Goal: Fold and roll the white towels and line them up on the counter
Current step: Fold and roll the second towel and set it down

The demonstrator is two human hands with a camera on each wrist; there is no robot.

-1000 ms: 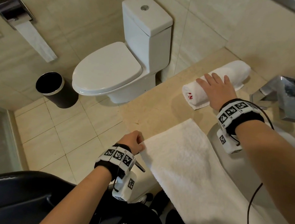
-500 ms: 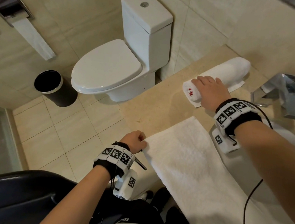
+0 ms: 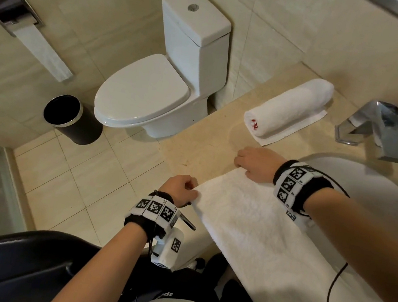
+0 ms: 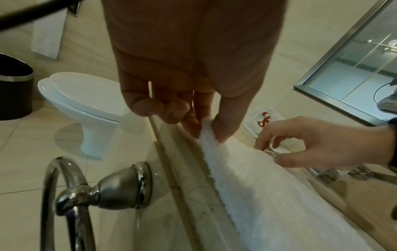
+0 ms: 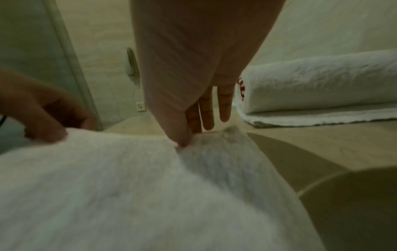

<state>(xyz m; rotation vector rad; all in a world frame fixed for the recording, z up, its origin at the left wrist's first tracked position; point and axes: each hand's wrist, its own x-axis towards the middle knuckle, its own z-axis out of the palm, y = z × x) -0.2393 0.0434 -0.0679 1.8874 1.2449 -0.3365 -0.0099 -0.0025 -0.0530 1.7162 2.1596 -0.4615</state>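
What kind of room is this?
A bathroom, perhaps a hotel's: a toilet stands beside a counter with a basin and tap, and a rolled towel lies on it.

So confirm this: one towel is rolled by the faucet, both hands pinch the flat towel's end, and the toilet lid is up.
Wrong on the lid: the head view shows the toilet with its lid down. The rest stands: the rolled towel lies by the faucet, and the left hand and right hand pinch the flat towel's end.
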